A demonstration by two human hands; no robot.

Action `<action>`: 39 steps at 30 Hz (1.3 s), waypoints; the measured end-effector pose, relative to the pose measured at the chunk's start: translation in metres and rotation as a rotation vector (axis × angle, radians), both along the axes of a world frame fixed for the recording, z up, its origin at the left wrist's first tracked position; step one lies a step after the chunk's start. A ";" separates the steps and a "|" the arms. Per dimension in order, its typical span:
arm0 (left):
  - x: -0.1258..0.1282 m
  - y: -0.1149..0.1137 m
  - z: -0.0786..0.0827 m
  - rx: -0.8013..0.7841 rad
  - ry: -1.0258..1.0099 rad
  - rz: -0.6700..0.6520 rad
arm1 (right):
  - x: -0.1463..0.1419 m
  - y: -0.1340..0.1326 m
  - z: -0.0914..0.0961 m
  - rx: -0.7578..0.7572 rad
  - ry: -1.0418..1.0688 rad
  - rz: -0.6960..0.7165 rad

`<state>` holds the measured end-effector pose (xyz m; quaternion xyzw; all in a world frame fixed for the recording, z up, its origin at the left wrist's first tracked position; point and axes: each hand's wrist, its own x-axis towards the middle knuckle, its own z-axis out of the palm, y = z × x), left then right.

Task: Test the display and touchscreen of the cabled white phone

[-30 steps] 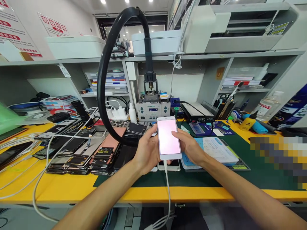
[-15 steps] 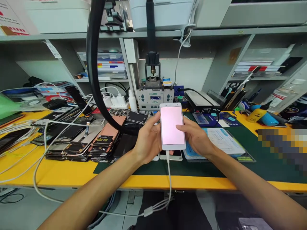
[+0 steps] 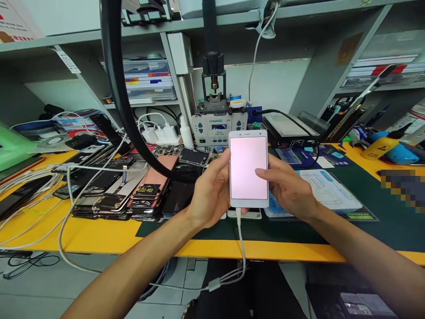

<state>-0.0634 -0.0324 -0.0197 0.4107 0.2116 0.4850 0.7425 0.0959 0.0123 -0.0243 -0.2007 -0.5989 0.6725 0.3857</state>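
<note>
Two hands (image 3: 212, 190) hold phone (image 3: 248, 168), cable (image 3: 241, 239) dangling

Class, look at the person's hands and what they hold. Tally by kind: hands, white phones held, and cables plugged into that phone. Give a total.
Hands: 2, left hand and right hand
White phone: 1
Cable: 1
Total: 4

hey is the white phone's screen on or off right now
On. The white phone shows an evenly lit pale pink screen, with a white cable plugged into its bottom edge.
</note>
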 end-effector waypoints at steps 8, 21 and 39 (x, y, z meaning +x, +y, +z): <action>-0.007 0.007 0.000 -0.177 -0.124 -0.135 | -0.001 0.008 -0.001 -0.113 -0.006 -0.051; -0.008 0.010 -0.003 -0.299 -0.114 -0.065 | -0.004 0.010 -0.007 -0.095 -0.037 -0.037; 0.006 0.010 0.001 -0.339 -0.025 0.035 | -0.011 0.003 -0.010 -0.095 -0.004 -0.113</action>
